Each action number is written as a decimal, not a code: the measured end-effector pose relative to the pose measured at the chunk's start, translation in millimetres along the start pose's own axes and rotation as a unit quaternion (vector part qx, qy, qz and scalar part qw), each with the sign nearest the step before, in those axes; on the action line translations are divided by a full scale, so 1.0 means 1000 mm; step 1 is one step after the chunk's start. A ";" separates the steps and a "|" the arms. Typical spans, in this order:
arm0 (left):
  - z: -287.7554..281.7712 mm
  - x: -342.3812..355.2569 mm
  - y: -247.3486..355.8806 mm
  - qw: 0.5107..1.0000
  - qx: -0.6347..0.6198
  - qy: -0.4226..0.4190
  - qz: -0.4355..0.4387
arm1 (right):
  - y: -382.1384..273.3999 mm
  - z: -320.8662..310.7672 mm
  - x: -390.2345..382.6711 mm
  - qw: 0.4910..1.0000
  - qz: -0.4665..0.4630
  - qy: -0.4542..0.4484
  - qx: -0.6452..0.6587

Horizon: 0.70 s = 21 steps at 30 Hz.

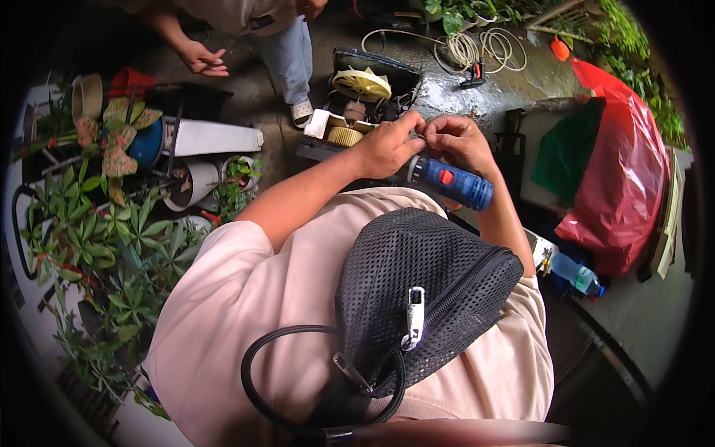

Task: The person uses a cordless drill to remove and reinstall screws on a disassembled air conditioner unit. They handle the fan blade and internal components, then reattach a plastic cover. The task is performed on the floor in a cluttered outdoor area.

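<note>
My left hand (389, 147) and my right hand (456, 141) meet in front of my chest, fingertips pinched close together. Something small and thin may sit between them, but I cannot make it out. A blue cordless power tool (450, 183) with a red switch lies just below the hands, beside my right wrist. What bears its weight is hidden. Beyond my left hand stands an opened appliance with a cream fan wheel (362, 85), a brownish motor-like part (354, 112) and a ribbed yellow cylinder (344, 136).
Another person's hand (202, 59) and clogged foot (302, 112) are at the upper left. A coiled pale hose (463, 49) lies on the wet floor. Potted plants (119, 246) crowd the left. On the right are a red plastic bag (622, 179) and a water bottle (575, 274).
</note>
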State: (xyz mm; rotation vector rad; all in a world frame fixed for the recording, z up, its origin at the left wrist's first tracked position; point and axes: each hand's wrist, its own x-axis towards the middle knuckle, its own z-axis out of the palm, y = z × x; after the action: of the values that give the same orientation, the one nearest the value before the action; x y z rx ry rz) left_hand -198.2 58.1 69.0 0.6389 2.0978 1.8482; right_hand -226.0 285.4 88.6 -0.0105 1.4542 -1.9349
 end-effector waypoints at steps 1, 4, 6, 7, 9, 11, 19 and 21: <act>0.004 -0.006 0.003 1.000 -0.017 0.008 -0.007 | -0.001 0.002 -0.002 0.999 0.049 0.005 -0.006; 0.006 -0.018 0.007 1.000 0.010 0.000 -0.016 | 0.009 0.007 -0.009 0.997 0.069 0.000 0.028; 0.006 -0.020 0.007 1.000 0.024 -0.001 -0.021 | 0.017 0.008 -0.011 0.995 0.080 0.014 0.053; 0.006 -0.019 0.007 0.999 0.034 0.000 -0.018 | 0.021 0.007 -0.012 0.995 0.074 0.021 0.061; 0.007 -0.018 0.005 0.999 0.028 0.003 -0.026 | 0.027 0.007 -0.015 0.994 0.061 0.031 0.084; 0.007 -0.015 0.002 0.999 0.042 -0.006 -0.033 | 0.032 0.004 -0.015 0.993 0.070 0.033 0.088; 0.016 -0.002 -0.012 0.997 0.048 -0.043 -0.044 | 0.068 -0.027 -0.036 0.977 0.045 0.058 0.201; 0.021 0.005 -0.014 0.997 0.041 -0.047 -0.039 | 0.072 -0.041 -0.055 0.993 0.020 0.038 0.109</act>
State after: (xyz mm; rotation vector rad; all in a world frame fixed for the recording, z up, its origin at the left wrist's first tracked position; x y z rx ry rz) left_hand -194.2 77.0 52.6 0.6420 2.1158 1.6645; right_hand -163.7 340.8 33.8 0.1921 1.2737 -2.0705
